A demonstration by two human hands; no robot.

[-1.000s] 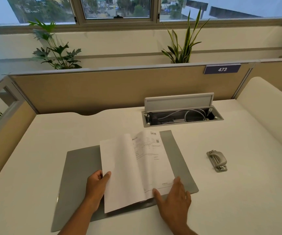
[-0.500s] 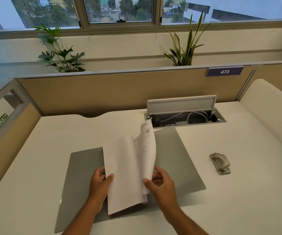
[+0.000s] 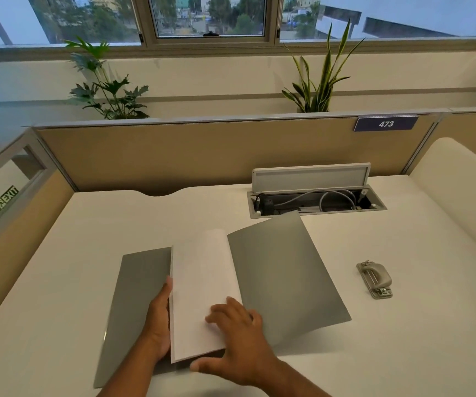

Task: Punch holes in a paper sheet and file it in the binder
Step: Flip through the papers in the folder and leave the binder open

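Observation:
A grey binder folder (image 3: 282,270) lies open on the white desk (image 3: 403,339), its right cover raised slightly off the surface. The white paper sheet (image 3: 202,276) lies folded over on the middle of the folder, blank side up. My left hand (image 3: 158,319) holds the paper's left edge, fingers tucked behind it. My right hand (image 3: 239,342) rests flat on the paper's lower right part, fingers spread. A grey metal hole punch (image 3: 375,278) sits on the desk to the right, apart from both hands.
An open cable tray (image 3: 314,200) with its lid up sits at the back of the desk. Beige partition panels (image 3: 202,156) close the back and left sides. A cream padded armrest or divider (image 3: 466,196) runs along the right.
My right hand turned the printed page over to the left and now presses it flat. The printed side is hidden. The right folder cover has lifted a little.

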